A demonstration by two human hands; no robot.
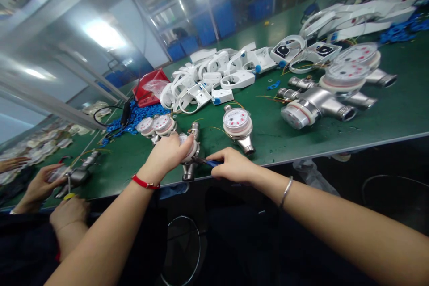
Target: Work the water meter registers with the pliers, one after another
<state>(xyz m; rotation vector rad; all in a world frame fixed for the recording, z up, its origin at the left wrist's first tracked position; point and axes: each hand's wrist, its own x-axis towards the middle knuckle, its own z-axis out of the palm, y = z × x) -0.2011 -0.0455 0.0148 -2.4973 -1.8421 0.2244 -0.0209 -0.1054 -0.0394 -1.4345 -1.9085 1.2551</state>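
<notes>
My left hand is closed over a water meter near the table's front edge, its thumb across the round dial. My right hand grips a blue-handled tool that looks like pliers, with its metal tip against the side of that meter. The exact contact of the tip is too small to make out. Just to the right stands another water meter, dial up, with thin wires. Two more meters sit close behind my left hand.
White plastic housings lie piled behind, near a red bin and blue clips. Several metal meters cluster at the right. At left, a co-worker's hands hold a meter and a yellow-handled screwdriver.
</notes>
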